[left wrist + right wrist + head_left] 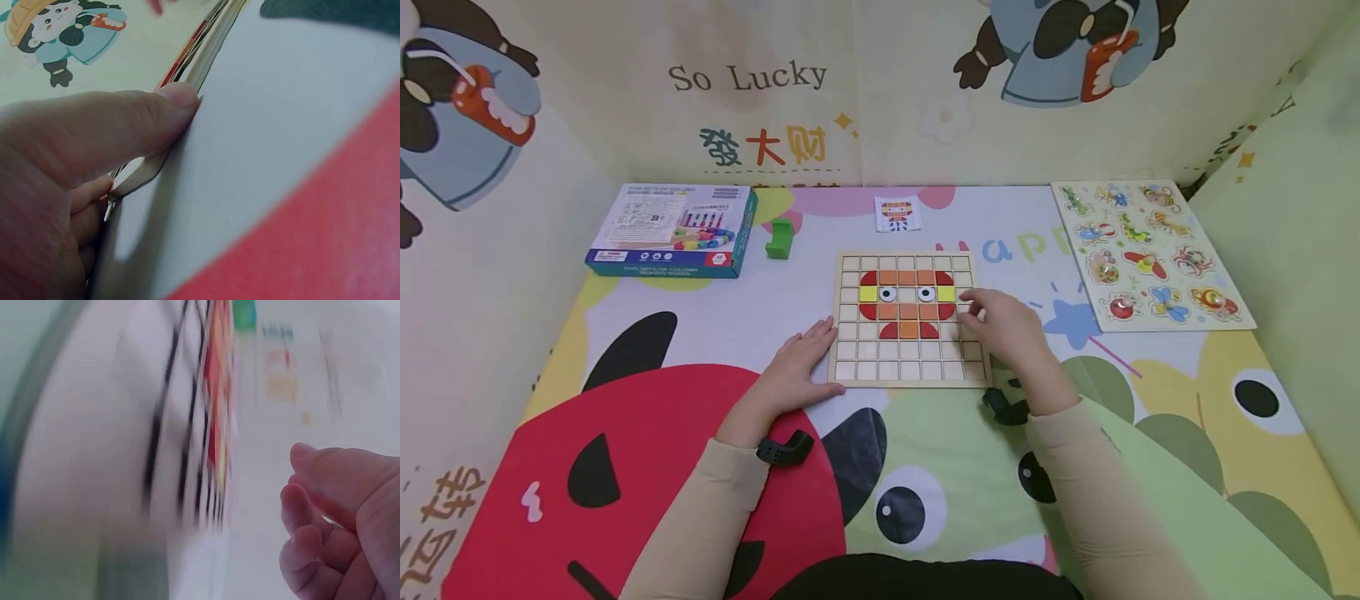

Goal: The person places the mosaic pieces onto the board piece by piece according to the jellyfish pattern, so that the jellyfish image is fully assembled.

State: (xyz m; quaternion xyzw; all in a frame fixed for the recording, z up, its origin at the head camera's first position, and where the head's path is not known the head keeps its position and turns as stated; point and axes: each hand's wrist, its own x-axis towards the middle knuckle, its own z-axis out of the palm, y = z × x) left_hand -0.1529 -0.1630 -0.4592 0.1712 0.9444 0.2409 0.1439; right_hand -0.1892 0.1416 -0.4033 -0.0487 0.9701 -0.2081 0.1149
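A square wooden grid board (pixel 951 361) lies in the middle of the table, with red, orange and yellow tiles and two eye tiles (pixel 887 294) set in its upper cells. At the board's lower left corner, my left hand (pixel 797 362) rests with fingers stretched along the left side; the thumb (pixel 144 122) touches the edge in the left wrist view. Over the right side of the board hovers my right hand (pixel 1003 329), its fingers loosely bent. A gap shows between thumb and forefinger, and nothing is seen held in the right wrist view.
A small picture card (pixel 897 214) lies behind the board. At the back left are a boxed set (pixel 670 231) and a green block (pixel 779 239). A bug puzzle board (pixel 1153 258) lies at the right. Walls stand close behind and on both sides.
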